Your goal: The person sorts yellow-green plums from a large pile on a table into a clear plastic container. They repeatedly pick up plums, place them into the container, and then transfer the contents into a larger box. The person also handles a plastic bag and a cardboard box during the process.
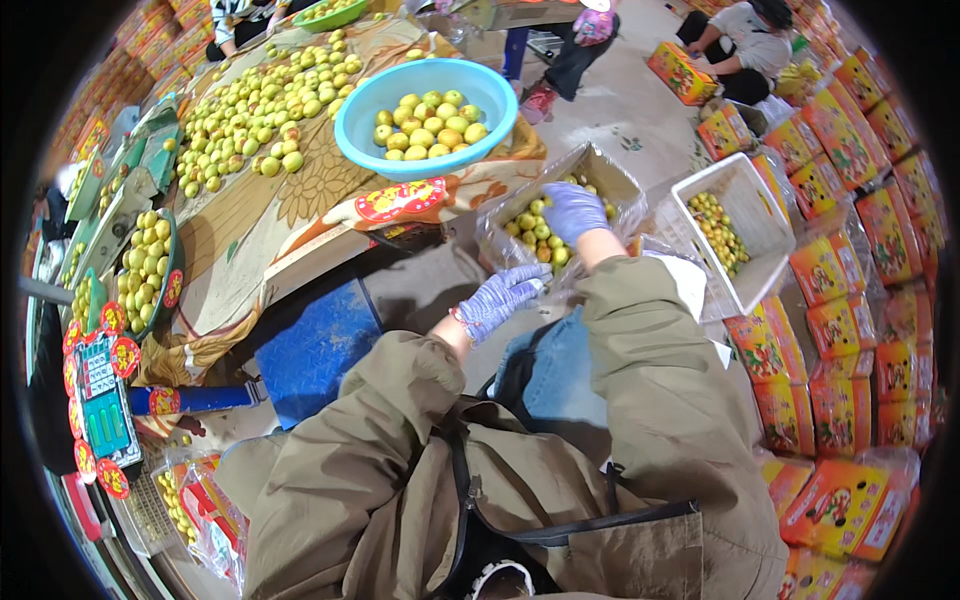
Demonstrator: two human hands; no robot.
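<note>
In front of me stands an open cardboard box point(634, 174) lined with clear plastic, part-filled with green-and-red jujubes point(531, 229). My right hand point(574, 213), in a purple knit glove, reaches down onto the fruit inside it. Its fingertips are partly hidden, so I cannot see whether it grips any fruit. My left hand point(499, 300), gloved the same way, rests at the box's near left corner with fingers stretched toward the plastic liner. To the right is a white plastic crate point(769, 214) with smaller yellow-brown jujubes point(718, 232) at its bottom.
A blue basin point(352, 150) of jujubes sits on a blanket-covered table point(307, 187) with many loose fruits. A green basin point(174, 259) and a weighing-scale display point(105, 405) are at left. Printed cartons point(840, 300) are stacked at right. A co-worker point(750, 45) handles a carton beyond.
</note>
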